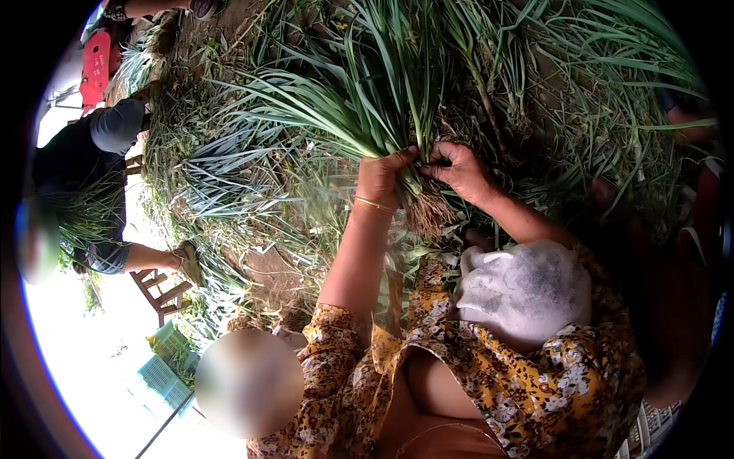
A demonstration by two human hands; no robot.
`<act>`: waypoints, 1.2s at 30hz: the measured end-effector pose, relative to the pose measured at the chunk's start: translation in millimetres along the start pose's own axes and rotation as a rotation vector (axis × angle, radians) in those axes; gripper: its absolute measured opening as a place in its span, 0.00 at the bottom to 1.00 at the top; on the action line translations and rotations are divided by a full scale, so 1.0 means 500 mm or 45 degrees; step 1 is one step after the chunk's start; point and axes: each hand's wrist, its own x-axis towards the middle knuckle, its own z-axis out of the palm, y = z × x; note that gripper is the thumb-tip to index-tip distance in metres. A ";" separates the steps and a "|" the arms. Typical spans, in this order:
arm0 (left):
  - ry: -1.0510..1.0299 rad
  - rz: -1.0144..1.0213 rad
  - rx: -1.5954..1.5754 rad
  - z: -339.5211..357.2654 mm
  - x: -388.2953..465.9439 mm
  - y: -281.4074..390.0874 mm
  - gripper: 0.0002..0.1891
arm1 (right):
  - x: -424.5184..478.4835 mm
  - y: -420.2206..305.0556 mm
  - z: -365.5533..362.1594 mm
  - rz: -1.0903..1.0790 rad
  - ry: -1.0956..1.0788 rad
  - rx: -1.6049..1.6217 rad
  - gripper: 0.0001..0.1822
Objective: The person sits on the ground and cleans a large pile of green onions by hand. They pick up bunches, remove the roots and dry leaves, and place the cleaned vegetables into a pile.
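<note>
Leek-like plants with long green leaves (338, 109) form a bunch in my left hand (378, 178), which wraps around the pale lower stems. Below that grip hang brown, stringy roots (429, 213). My right hand (463, 175) is close beside it, thumb and fingers pinched on a thin stalk (423, 137) at the bunch's right side. A thin bracelet circles my left wrist. Under my right forearm is a stained whitish cloth (530, 287), bulging over something I cannot make out.
Loose plants (229, 172) and trimmings cover the ground. At left, a person (86, 160) holds plants near a wooden stool (163, 295). A red seat (96, 66), teal crates (163, 373) and a pale plastic crate (654, 427) stand around. Someone's arm (691, 123) shows at far right.
</note>
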 end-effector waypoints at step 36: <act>-0.913 0.478 -0.800 -0.040 -0.062 0.274 0.28 | 0.254 -0.015 -0.073 -0.194 0.215 -1.133 0.20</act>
